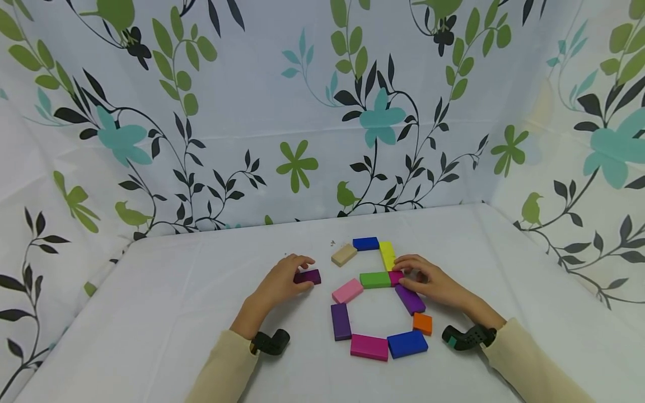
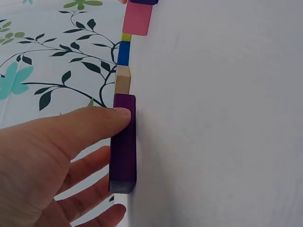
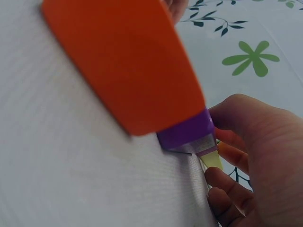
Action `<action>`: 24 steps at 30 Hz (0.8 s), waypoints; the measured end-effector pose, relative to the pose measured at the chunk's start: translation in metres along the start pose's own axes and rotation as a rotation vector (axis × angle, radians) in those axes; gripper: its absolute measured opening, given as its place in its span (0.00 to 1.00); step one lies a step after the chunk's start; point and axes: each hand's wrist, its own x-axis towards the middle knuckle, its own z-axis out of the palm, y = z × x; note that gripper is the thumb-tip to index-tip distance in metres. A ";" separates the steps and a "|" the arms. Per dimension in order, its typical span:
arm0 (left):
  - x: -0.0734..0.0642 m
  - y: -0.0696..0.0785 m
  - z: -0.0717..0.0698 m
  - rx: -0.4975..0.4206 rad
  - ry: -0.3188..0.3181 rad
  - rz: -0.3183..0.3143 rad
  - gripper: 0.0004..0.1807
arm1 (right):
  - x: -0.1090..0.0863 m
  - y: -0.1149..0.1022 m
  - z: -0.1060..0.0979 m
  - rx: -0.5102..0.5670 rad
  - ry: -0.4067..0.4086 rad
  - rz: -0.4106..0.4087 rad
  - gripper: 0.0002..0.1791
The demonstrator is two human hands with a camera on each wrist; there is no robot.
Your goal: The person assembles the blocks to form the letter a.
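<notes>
My left hand (image 1: 277, 281) holds a dark purple block (image 1: 309, 277) between thumb and fingers, left of a figure laid from colored blocks. In the left wrist view the thumb presses on the side of this purple block (image 2: 124, 151). At the figure's middle right, my right hand (image 1: 428, 281) pinches a small magenta block (image 1: 395, 278), its fingertips beside the lower end of a yellow block (image 1: 387, 254). A green block (image 1: 374, 280) abuts the magenta one on the left. Just below the right thumb lies a violet block (image 1: 410, 300).
The figure's upper part has a blue block (image 1: 365, 244) and a tan block (image 1: 344, 255). Lower down are a pink block (image 1: 347, 291), a purple block (image 1: 341, 322), a large magenta block (image 1: 369, 347), another blue block (image 1: 407, 344) and an orange block (image 1: 423, 323). Patterned cloth (image 1: 322, 112) hangs behind.
</notes>
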 end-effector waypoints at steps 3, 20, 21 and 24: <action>0.000 -0.001 0.001 0.007 -0.014 -0.017 0.21 | 0.000 0.001 0.000 -0.002 -0.004 0.017 0.15; -0.001 -0.001 0.001 -0.012 -0.007 -0.023 0.19 | -0.001 0.002 -0.001 0.007 -0.002 -0.005 0.15; -0.001 0.000 0.001 -0.017 -0.002 -0.023 0.19 | 0.000 0.002 -0.001 0.009 -0.005 -0.003 0.15; -0.002 0.001 0.001 -0.032 0.008 -0.027 0.19 | 0.000 0.001 -0.001 0.012 -0.005 -0.001 0.15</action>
